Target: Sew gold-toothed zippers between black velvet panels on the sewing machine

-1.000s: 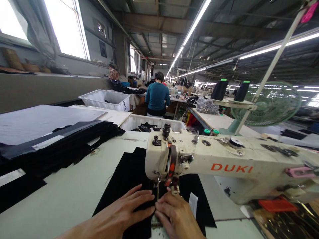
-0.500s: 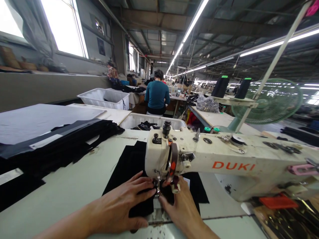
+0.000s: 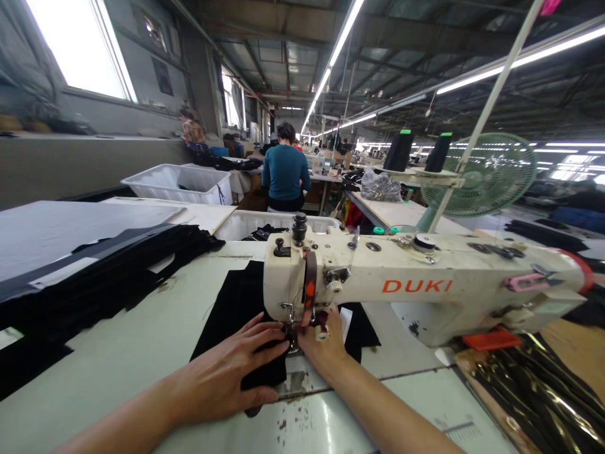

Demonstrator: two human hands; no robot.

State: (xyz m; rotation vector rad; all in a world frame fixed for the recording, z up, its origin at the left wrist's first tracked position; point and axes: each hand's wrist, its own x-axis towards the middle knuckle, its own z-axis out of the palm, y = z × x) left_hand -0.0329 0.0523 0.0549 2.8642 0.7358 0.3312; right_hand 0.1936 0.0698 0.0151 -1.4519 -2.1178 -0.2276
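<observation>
A white sewing machine (image 3: 416, 271) marked DUKI stands over black fabric (image 3: 231, 306), which lies under its needle area. My left hand (image 3: 231, 366) rests flat on the fabric left of the presser foot (image 3: 292, 340), fingers stretched out and thumb apart, near the cloth's front edge. Close on the other side of the foot is my right hand (image 3: 326, 347), reaching in beside the needle; machine parts hide most of its fingers. Behind that hand a small white label or paper (image 3: 346, 321) shows against the black cloth.
A stack of black cut pieces (image 3: 142, 265) lies on the left. White plastic bins (image 3: 179, 183) stand beyond the table. To the right are thread cones (image 3: 398, 151), a green fan (image 3: 491, 173) and shiny black-gold material (image 3: 543, 391). A person (image 3: 286, 170) sits ahead, back turned.
The view has swung a little to the right. My right hand has moved forward, its thumb drawn in closer to the presser foot. My left hand stays flat on the fabric.
</observation>
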